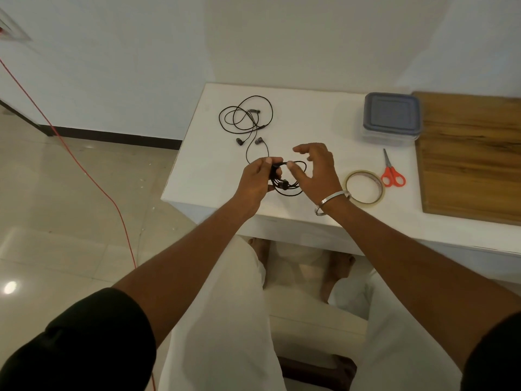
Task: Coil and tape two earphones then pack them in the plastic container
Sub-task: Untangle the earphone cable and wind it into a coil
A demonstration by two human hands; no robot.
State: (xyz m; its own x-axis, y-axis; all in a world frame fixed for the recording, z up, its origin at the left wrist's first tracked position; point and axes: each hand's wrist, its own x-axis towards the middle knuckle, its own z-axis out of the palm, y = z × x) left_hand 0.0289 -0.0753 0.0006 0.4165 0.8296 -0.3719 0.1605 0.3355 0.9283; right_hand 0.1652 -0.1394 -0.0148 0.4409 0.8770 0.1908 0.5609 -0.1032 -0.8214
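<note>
Head view: left hand pinches the coil over the table's front edge so its loops hold, while the right hand, open, guides cord. Second earphone lies loose toward the back; tape, scissors, and closed container wait on the right, probably within reach.

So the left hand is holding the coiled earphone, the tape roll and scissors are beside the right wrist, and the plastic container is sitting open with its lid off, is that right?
Not quite. The head view shows the plastic container closed, its lid on. The rest stands: the left hand holds the coiled earphone, and the tape roll and scissors lie beside the right wrist.
</note>
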